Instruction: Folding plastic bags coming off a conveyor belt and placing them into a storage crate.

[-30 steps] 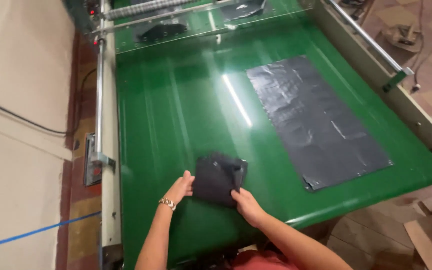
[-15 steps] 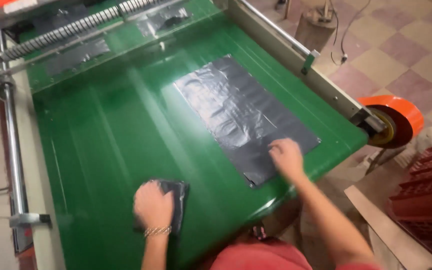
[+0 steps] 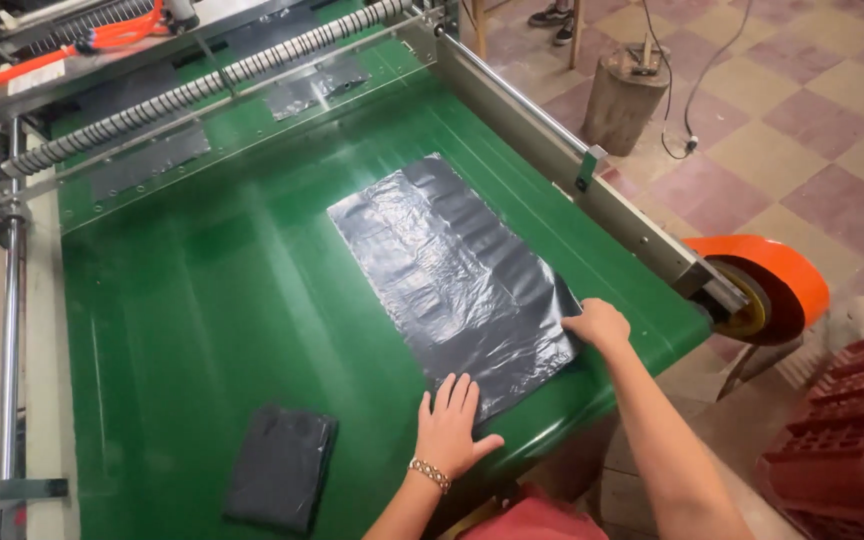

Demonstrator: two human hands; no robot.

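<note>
— Two hands on one sheet, is that right?

— Yes. From the head camera, I am pressing my left hand (image 3: 450, 432) flat, fingers spread, on the near edge of the flat black plastic bag (image 3: 452, 275). My right hand (image 3: 600, 324) is resting on the bag's near right corner, fingers loosely curled; I cannot tell whether it is pinching the film.

— How is the bag lying?

— It is lying on the green conveyor belt (image 3: 202, 310), its long axis running away from me and slanting left toward the roller bar (image 3: 212, 85). Both hands are touching the bag's near end.

— Anything else beside it?

— A folded black bag (image 3: 280, 468) is sitting left of the flat bag, apart from it, and nearer my left hand.
</note>
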